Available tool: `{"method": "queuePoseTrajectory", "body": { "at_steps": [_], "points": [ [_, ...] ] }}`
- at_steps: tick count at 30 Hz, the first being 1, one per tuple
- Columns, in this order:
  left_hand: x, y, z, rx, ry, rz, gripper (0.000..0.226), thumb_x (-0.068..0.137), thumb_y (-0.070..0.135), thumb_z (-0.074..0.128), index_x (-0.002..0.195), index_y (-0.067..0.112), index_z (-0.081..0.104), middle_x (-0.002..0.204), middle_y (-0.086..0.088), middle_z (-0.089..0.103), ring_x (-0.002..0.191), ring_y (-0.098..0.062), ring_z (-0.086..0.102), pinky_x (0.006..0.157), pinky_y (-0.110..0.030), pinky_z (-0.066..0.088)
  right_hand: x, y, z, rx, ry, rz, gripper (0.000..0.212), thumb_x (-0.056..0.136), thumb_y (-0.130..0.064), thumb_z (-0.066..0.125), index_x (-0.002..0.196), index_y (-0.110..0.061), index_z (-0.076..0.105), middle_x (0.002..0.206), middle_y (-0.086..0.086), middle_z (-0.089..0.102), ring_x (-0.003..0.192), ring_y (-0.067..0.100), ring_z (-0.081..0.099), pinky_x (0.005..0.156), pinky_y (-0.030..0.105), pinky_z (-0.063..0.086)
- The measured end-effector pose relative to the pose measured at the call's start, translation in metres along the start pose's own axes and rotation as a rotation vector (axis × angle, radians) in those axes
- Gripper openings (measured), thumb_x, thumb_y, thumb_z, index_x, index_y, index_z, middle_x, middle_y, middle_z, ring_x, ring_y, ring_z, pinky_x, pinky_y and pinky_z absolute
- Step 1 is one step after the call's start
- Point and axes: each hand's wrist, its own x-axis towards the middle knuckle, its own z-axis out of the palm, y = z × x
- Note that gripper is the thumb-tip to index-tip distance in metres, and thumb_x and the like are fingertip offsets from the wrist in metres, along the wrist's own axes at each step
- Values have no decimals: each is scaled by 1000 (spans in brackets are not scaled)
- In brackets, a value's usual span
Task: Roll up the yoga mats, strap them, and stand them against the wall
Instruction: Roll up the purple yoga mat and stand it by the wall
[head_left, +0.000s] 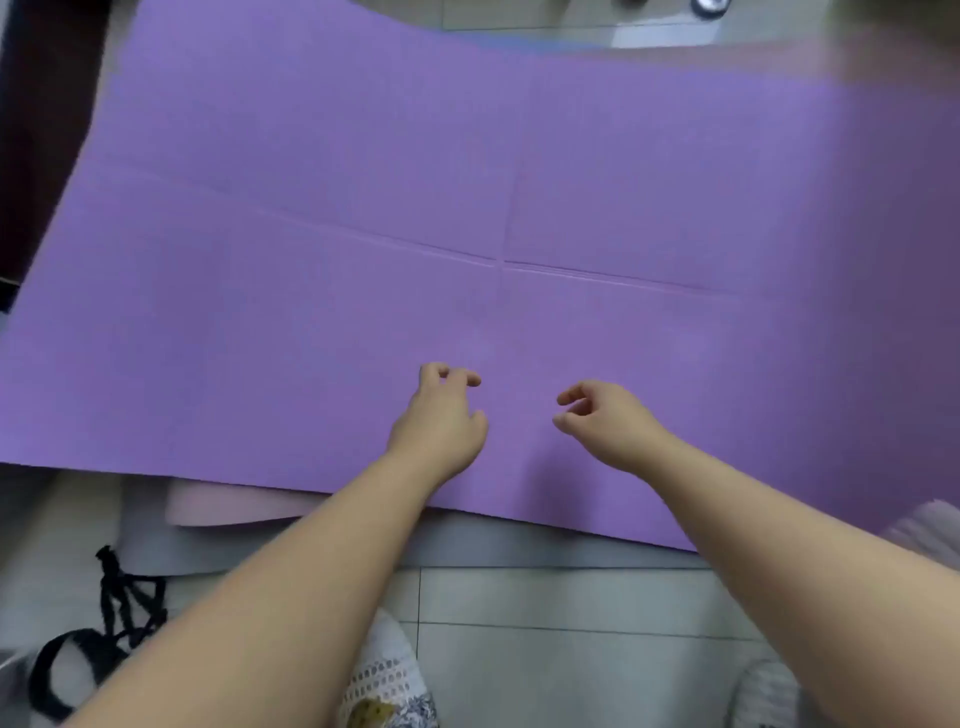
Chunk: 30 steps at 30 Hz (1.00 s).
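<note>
Head view looks down on a purple yoga mat (519, 182) spread flat on the tiled floor (545, 623), creased across its middle. Its long axis runs left to right across the person's front. The near long edge lies just below the wrists, and the far long edge is near the top of the frame.

Both hands hover over the near half of the mat, close together but not touching. The left hand (441, 415) and right hand (602, 421) have loosely curled fingers and grip nothing; whether the fingertips touch the surface cannot be told.

The mat's left end slants beside a dark piece of furniture (41, 130), while its right end runs out of view. Rolling has not begun, and it would likely have to start from a short end, well off to either side. The visible left end lies on the left hand's side.

A second, pinkish mat (234, 506) pokes out from under the near edge at left. A black strap (119, 613) lies on the floor close by, left of the left forearm. No container shows.
</note>
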Motion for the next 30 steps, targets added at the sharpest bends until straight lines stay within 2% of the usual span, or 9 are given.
{"method": "queuePoseTrajectory", "body": {
  "at_steps": [3, 6, 11, 13, 18, 21, 24, 27, 30],
  "points": [
    [21, -15, -6, 179, -44, 48, 44, 95, 24, 48, 138, 22, 41, 145, 0, 28, 122, -23, 48, 96, -38, 43, 18, -14, 29, -103, 5, -68, 34, 94, -25, 55, 127, -19, 54, 126, 3, 56, 96, 18, 57, 74, 25, 44],
    [29, -30, -16, 200, -86, 49, 43, 95, 27, 48, 137, 22, 44, 144, -1, 42, 129, -23, 44, 105, -40, 38, 26, -34, 53, -137, -9, -129, 37, 93, -26, 55, 130, -20, 53, 133, 4, 53, 114, 19, 54, 88, 30, 45],
    [-1, -63, -63, 226, -24, 18, 38, 95, 27, 48, 133, 23, 49, 138, 0, 51, 128, -23, 45, 106, -40, 37, 10, -71, 64, -191, -17, -163, 36, 93, -25, 57, 129, -19, 54, 131, 4, 54, 105, 20, 54, 77, 26, 43],
    [-18, -81, -96, 182, 81, -10, 36, 96, 26, 47, 132, 23, 51, 136, -1, 52, 126, -23, 46, 105, -40, 37, -5, -96, 65, -224, -25, -207, 35, 94, -25, 57, 128, -19, 54, 128, 4, 56, 96, 17, 53, 74, 24, 39],
    [-64, -147, -137, -86, 468, -225, 42, 94, 20, 48, 136, 21, 47, 140, -5, 44, 128, -28, 38, 102, -40, 35, -41, -164, 80, -229, -21, -301, 33, 94, -24, 56, 126, -16, 56, 111, 1, 59, 86, 19, 57, 71, 25, 40],
    [-84, -179, -128, -483, 700, -602, 68, 90, 20, 53, 149, 18, 19, 155, -10, 11, 137, -34, 20, 108, -44, 31, -55, -196, 103, -253, -18, -356, 32, 93, -23, 57, 125, -15, 57, 107, 1, 59, 81, 17, 55, 64, 25, 40],
    [-87, -203, -124, -887, 736, -785, 85, 91, 22, 56, 152, 16, -4, 159, -12, -6, 143, -35, 11, 114, -41, 20, -65, -218, 125, -277, -44, -388, 33, 93, -25, 58, 125, -17, 55, 109, 1, 60, 86, 18, 58, 63, 24, 41],
    [-85, -218, -129, -1346, 694, -764, 89, 94, 17, 54, 152, 19, -13, 157, -10, 14, 122, -26, 38, 101, -36, 33, -72, -229, 139, -313, -66, -403, 34, 93, -26, 58, 125, -18, 55, 112, 1, 62, 95, 20, 61, 70, 25, 42],
    [-88, -230, -122, -1356, 649, -648, 84, 95, 14, 50, 151, 14, -13, 137, -11, 43, 88, -22, 44, 82, -30, 35, -73, -234, 147, -322, -63, -403, 35, 93, -25, 58, 127, -17, 54, 109, 1, 61, 95, 20, 61, 68, 24, 41]
  ]
}}
